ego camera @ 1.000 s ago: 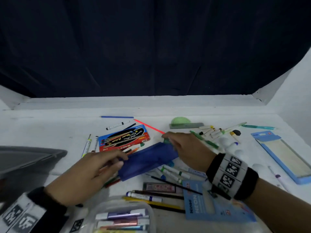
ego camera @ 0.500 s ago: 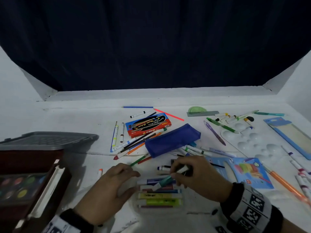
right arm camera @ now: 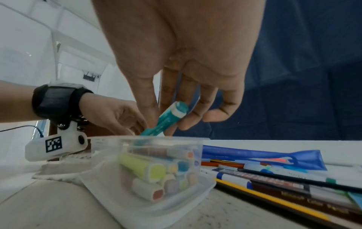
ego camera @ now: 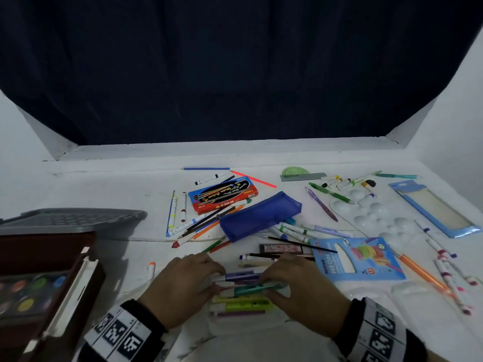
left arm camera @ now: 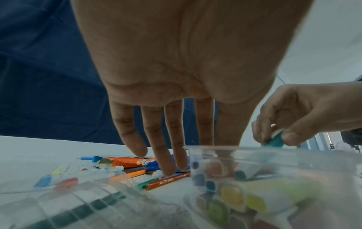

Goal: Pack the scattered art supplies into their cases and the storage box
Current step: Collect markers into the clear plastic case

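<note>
A clear plastic case [ego camera: 277, 313] with several highlighters stands at the table's near edge, between my hands. My right hand [ego camera: 277, 280] pinches a teal highlighter [ego camera: 252, 289] by its right end and holds it slanted over the open case [right arm camera: 149, 139], tip down inside. The wrist view shows the highlighter [right arm camera: 168, 119] between thumb and fingers. My left hand [ego camera: 209, 279] reaches the case's left end with fairly straight fingers [left arm camera: 166, 162]; index and thumb touch just inside the rim [left arm camera: 293, 155]. It grips nothing.
Behind the case lie a blue pouch [ego camera: 261, 215], a red brush box [ego camera: 222, 195] and several loose pens and pencils. A grey-lidded box [ego camera: 73, 220] and a watercolour set [ego camera: 28, 293] sit left. A white palette [ego camera: 379, 220] and neon pack [ego camera: 358, 259] sit right.
Both hands came back from the blue pouch to the clear case at the near edge. The right hand brought the teal highlighter and has lowered it flatter into the case.
</note>
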The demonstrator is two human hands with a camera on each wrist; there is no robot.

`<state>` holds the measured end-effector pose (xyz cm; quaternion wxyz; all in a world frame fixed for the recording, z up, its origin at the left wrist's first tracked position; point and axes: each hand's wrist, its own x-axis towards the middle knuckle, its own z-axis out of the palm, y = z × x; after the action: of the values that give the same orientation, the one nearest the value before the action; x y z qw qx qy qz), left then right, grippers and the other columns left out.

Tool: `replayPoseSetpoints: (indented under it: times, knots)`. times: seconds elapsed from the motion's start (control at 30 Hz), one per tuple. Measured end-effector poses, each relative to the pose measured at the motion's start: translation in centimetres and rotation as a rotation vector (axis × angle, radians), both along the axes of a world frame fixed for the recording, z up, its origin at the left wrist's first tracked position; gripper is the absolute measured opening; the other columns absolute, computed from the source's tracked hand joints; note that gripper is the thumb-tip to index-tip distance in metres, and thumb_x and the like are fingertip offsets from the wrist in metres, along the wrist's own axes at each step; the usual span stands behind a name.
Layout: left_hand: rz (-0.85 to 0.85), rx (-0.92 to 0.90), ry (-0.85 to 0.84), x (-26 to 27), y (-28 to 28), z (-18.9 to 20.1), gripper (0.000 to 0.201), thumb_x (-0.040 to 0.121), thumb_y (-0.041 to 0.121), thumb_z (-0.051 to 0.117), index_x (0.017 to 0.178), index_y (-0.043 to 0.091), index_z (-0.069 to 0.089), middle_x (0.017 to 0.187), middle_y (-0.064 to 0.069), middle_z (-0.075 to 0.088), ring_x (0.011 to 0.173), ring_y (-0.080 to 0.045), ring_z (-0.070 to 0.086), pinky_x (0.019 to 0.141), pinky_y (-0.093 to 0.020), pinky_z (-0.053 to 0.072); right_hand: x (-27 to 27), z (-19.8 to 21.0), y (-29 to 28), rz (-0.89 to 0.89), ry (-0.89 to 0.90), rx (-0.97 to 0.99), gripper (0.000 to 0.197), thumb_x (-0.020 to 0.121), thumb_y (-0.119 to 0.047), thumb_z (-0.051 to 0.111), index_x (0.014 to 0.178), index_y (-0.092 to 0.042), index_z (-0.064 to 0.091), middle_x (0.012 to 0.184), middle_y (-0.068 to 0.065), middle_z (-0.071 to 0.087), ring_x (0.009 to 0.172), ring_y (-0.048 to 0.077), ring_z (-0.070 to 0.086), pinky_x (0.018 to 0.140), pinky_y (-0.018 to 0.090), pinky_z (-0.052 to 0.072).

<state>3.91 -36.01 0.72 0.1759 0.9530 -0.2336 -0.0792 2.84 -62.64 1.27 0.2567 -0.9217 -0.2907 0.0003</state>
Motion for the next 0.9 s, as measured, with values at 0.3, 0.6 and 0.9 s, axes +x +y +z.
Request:
replayPoseSetpoints:
  times: [0.3, 0.6, 0.9]
  knots:
    - [0.011, -0.031, 0.038, 0.0, 0.4, -0.6, 0.054, 0.080, 0.063, 0.032, 0.118, 0.040, 0.062, 0.115, 0.018, 0.058, 0.105, -0.003, 0.055, 0.091, -0.031, 0.051, 0.3, -0.2, 1.5, 0.067, -0.013, -0.186, 0.020, 0.090, -0.033, 0.058, 0.106, -0.028, 0.069, 0.104, -0.007, 0.064, 0.099, 0.016, 0.058, 0.086, 0.039, 0.046]
    - [0.033, -0.024, -0.068, -0.3, -0.4, -0.8, 0.044, 0.090, 0.064, 0.036, 0.115, 0.042, 0.064, 0.127, 0.012, 0.057, 0.122, -0.011, 0.049, 0.095, -0.042, 0.049, 0.8, -0.3, 2.2, 0.049, 0.051, -0.177, 0.022, 0.089, -0.035, 0.062, 0.107, -0.026, 0.071, 0.106, -0.004, 0.059, 0.100, 0.016, 0.053, 0.084, 0.036, 0.044]
    - [0.014, -0.141, -0.100, -1.4, -2.4, 0.0, 0.040, 0.092, 0.061, 0.031, 0.120, 0.046, 0.057, 0.115, 0.027, 0.054, 0.107, 0.005, 0.050, 0.087, -0.032, 0.044, 0.7, 2.1, -1.8, -0.142, -0.046, 0.076, 0.012, 0.091, -0.029, 0.059, 0.088, -0.023, 0.069, 0.083, -0.011, 0.062, 0.074, 0.004, 0.055, 0.069, 0.020, 0.047]
